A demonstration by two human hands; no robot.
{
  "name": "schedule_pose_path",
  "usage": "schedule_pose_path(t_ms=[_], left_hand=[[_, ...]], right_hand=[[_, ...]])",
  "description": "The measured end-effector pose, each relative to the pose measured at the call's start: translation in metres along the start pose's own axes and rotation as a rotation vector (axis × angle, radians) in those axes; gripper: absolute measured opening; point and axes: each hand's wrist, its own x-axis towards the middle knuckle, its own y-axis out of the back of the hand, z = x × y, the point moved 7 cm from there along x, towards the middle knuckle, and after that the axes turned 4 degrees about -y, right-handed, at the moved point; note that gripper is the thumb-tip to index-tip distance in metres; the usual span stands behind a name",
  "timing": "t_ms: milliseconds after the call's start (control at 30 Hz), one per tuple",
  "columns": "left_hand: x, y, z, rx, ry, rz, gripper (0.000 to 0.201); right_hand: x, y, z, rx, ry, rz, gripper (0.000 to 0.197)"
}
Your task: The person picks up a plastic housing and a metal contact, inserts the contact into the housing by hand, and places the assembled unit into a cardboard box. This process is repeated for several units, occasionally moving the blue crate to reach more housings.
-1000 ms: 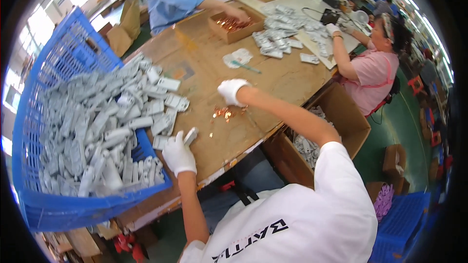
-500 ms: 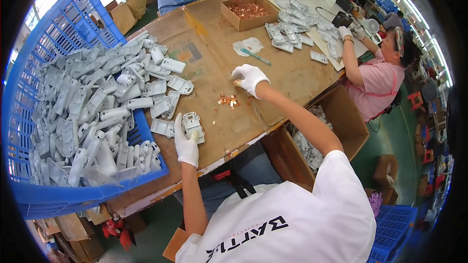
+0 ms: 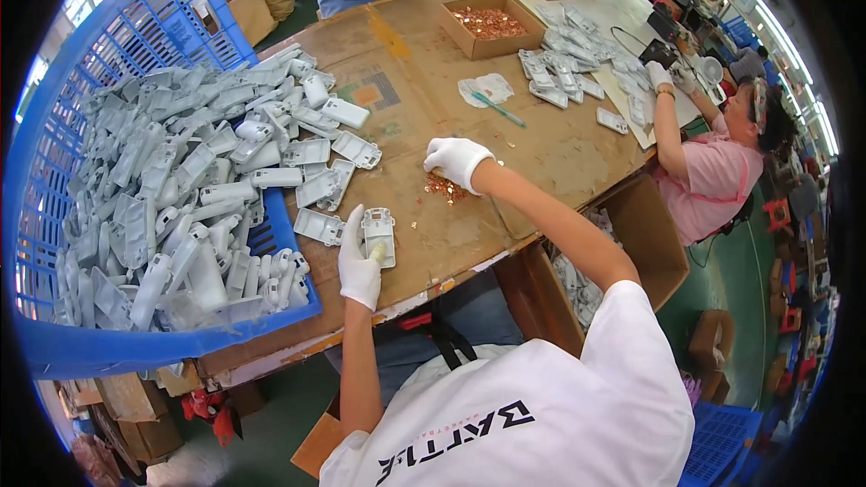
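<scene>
My left hand (image 3: 360,263), in a white glove, grips a light grey plastic housing (image 3: 379,233) near the table's front edge. The open, hollow side of this housing faces up, with my thumb laid over its lower part. My gloved right hand (image 3: 457,162) is over a small pile of copper-coloured metal pieces (image 3: 445,188) on the cardboard-covered table (image 3: 406,117). Its fingers are curled together and point down; whatever lies between their tips is hidden. Several similar housings (image 3: 320,226) lie loose just left of my left hand.
A blue crate (image 3: 171,343) heaped with grey housings stands at left. Farther back are a cardboard box of copper pieces (image 3: 492,52), a teal pen (image 3: 498,109) on crumpled paper and more housings (image 3: 564,72). Co-workers sit at the far side and right. An open carton (image 3: 645,239) stands below the table's edge.
My right hand has moved left, over the copper pile. My left hand still holds the housing. The far co-worker's hand has left the copper box and both hands now hold a small white part.
</scene>
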Motion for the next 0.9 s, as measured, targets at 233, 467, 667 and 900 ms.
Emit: schedule_pose_path(t_ms=[233, 467, 667, 900], left_hand=[[-0.007, 0.002, -0.004, -0.006, 0.043, 0.009, 0.066], [-0.034, -0.007, 0.013, -0.153, 0.156, 0.149, 0.046], [-0.054, -0.02, 0.052, 0.174, -0.093, 0.199, 0.039], [-0.104, -0.018, 0.057, 0.299, -0.139, 0.316, 0.037]], right_hand=[[0.005, -0.001, -0.032, -0.249, -0.049, -0.237, 0.019], [-0.039, 0.059, -0.039, 0.348, -0.121, 0.172, 0.018], [-0.103, 0.0, -0.113, 1.133, -0.018, 0.262, 0.014], [-0.149, -0.014, -0.156, 0.627, 0.007, 0.567, 0.023]])
